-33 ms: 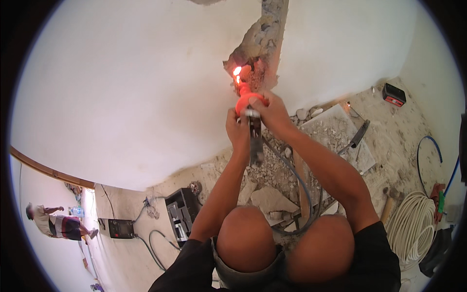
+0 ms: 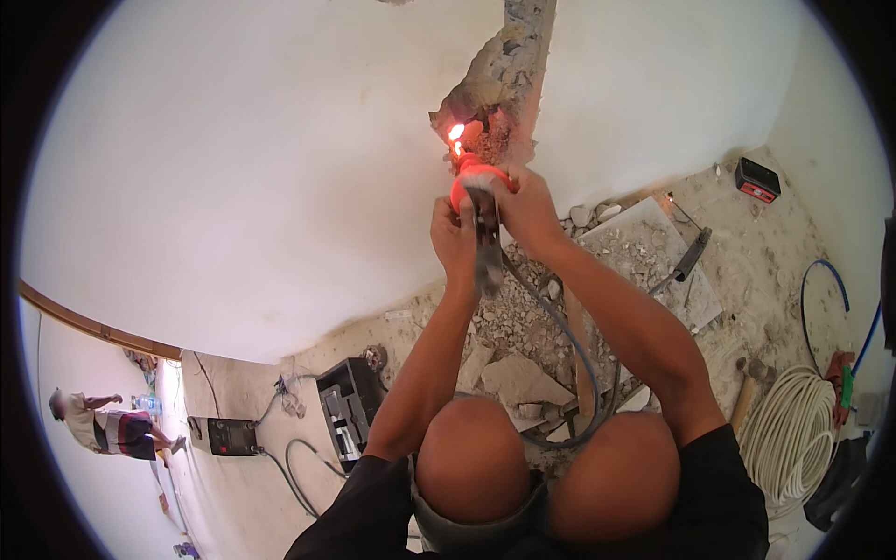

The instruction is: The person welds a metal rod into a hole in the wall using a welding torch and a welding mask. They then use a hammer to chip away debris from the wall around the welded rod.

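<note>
Both hands are raised at the broken-out channel (image 2: 485, 89) in the white wall. My left hand (image 2: 452, 233) and my right hand (image 2: 530, 215) close from either side on a round orange-red piece (image 2: 469, 177), its exact kind unclear. At its far end, a bright glowing spot (image 2: 456, 132) sits against the broken masonry. A dark, elongated, motion-blurred piece (image 2: 488, 247) extends from between the hands toward me; I cannot tell whether it is joined to the orange-red piece. A grey cable (image 2: 565, 327) runs down behind my right forearm.
A welding electrode holder (image 2: 693, 255) with a glowing rod tip lies by a dusty board (image 2: 644, 233). Rubble (image 2: 527, 378), a hammer (image 2: 744, 397) and coiled cable (image 2: 791, 439) cover the floor. Leftward are a toolbox (image 2: 347, 411), a welding machine (image 2: 229, 436) and a person (image 2: 112, 425).
The dark piece has shifted upward between my hands, and my right hand has moved slightly. My left hand has barely moved; the glow stays at the wall.
</note>
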`<action>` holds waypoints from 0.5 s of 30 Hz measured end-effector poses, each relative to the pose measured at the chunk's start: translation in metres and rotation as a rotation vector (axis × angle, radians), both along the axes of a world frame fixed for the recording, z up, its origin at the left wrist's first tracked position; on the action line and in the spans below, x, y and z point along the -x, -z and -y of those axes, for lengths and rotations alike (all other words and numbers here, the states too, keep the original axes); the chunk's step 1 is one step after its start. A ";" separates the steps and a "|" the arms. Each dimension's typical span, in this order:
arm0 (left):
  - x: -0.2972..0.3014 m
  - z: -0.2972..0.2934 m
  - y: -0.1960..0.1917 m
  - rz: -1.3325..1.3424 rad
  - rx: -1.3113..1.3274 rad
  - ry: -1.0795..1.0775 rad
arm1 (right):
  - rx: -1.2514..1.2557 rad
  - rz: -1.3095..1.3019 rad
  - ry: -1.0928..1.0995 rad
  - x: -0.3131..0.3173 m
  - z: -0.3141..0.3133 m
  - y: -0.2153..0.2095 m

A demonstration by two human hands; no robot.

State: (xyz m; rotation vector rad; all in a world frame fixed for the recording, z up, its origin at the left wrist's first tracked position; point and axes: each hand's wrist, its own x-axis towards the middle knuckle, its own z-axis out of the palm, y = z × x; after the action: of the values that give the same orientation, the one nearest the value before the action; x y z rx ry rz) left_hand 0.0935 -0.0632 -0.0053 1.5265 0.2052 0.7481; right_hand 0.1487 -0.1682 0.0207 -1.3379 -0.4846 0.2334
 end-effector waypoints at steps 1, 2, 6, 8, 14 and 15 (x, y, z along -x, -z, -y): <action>0.003 0.023 -0.032 -0.003 -0.042 -0.122 | -0.008 -0.044 0.044 0.002 0.007 -0.024; 0.011 0.016 -0.028 -0.032 -0.117 -0.143 | -0.024 -0.094 0.076 0.008 0.005 -0.039; 0.038 0.027 0.003 -0.177 -0.241 -0.172 | 0.012 -0.016 0.030 0.017 0.017 0.049; 0.036 0.038 0.015 -0.081 -0.200 -0.074 | -0.030 -0.058 0.025 0.036 0.042 0.052; 0.049 0.063 -0.003 -0.230 -0.223 0.113 | -0.412 -0.568 -0.210 0.060 0.113 0.019; 0.037 0.068 -0.001 -0.254 -0.256 0.167 | -0.425 -0.592 -0.095 0.059 0.138 0.025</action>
State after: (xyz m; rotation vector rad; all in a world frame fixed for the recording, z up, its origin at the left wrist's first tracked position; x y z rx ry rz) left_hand 0.0562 -0.1311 -0.0048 1.8585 0.1727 0.4593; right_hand 0.0900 -0.3060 -0.0041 -0.7782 -0.0834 0.5528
